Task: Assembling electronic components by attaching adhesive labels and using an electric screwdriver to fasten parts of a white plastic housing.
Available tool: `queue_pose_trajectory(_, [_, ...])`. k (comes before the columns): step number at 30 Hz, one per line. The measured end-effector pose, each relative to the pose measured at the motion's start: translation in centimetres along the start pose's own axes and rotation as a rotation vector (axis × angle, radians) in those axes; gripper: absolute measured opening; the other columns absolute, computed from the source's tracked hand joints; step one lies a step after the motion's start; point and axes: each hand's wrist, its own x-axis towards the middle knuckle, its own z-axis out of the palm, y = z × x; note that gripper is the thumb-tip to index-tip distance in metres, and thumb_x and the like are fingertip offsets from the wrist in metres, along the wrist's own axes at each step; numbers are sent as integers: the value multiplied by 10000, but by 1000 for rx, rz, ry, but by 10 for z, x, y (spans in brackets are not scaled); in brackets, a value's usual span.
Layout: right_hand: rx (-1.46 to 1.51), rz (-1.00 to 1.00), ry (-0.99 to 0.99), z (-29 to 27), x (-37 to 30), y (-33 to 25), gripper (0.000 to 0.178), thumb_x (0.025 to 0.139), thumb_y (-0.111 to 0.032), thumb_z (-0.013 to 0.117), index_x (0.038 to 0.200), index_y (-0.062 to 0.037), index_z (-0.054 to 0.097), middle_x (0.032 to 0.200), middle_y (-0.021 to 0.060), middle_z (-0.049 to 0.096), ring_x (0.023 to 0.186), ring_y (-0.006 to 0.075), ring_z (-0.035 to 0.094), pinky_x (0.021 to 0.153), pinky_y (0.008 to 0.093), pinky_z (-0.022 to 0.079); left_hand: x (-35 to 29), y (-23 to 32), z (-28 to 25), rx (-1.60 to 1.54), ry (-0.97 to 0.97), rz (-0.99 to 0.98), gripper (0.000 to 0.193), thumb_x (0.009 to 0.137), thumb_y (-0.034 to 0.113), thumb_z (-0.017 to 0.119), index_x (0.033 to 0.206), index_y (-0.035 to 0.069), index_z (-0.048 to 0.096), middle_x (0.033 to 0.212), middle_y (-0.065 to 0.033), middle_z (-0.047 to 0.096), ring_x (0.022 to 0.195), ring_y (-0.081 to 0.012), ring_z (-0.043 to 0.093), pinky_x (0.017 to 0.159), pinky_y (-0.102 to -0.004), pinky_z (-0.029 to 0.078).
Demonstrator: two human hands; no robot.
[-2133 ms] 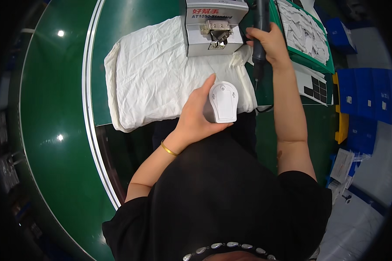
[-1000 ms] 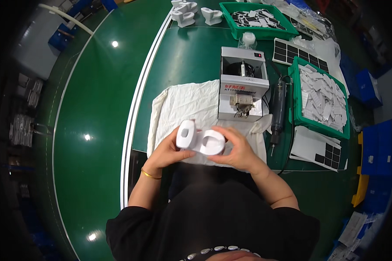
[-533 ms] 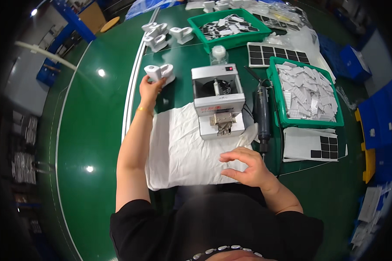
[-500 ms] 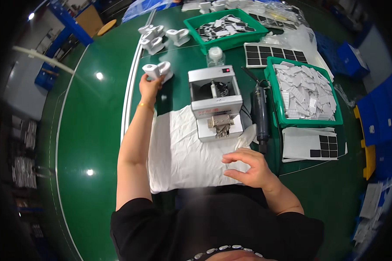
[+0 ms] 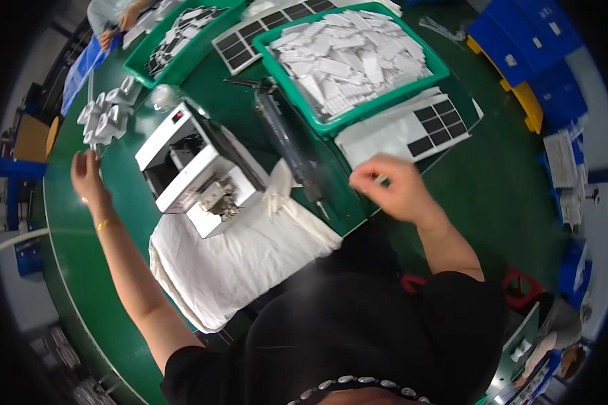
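Observation:
My left hand (image 5: 88,177) reaches out over the far left of the green table, fingers a little apart and nothing visible in them. Just beyond it stands a cluster of white, curved plastic parts (image 5: 108,115). My right hand (image 5: 393,190), slightly blurred, hovers by the table's near edge with thumb and fingers drawn together. Whatever they may hold is too small to make out. Close to that hand lies a white sheet with black squares (image 5: 439,128). Between my arms a small white bench machine (image 5: 199,172) with a metal fixture rests on a white cloth (image 5: 230,273).
A dark cylindrical hand tool (image 5: 284,131) lies right of the machine. Behind it sits a green bin (image 5: 436,67) full of white pieces. Another green bin (image 5: 213,27) holds black and white pieces. Another person's hands (image 5: 125,20) show at the far left.
My view has turned, so the table appears rotated and shifted left. My left hand has let go of the white part. My right hand has risen toward the sheet and its fingers have closed.

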Motion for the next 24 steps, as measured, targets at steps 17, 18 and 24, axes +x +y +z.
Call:
queue_pose_trajectory(17, [-596,135,244,-101,-49,128,248,827,-168,706,1066,-101,710,930,57,585,898,240,574,768,340,477,-340,177,345,88,-1190,881,368,838,134,653,1189,42,595,1262,-133,598,1194,-313,549,1000,-418,442])
queue_pose_trajectory(18, [-582,120,236,-102,-50,129,253,839,-168,700,1081,-95,704,950,61,583,904,239,574,771,333,474,-344,167,352,87,-1192,887,368,838,134,653,1189,42,595,1262,-133,598,1194,-313,549,1000,-418,442])
queue_pose_trajectory(24, [-545,18,296,-100,-52,133,175,820,-120,707,989,-75,706,946,55,582,902,230,568,771,330,474,-363,141,359,423,-1215,903,518,980,335,450,1424,73,404,1505,-95,373,1405,-259,319,1151,-462,226])
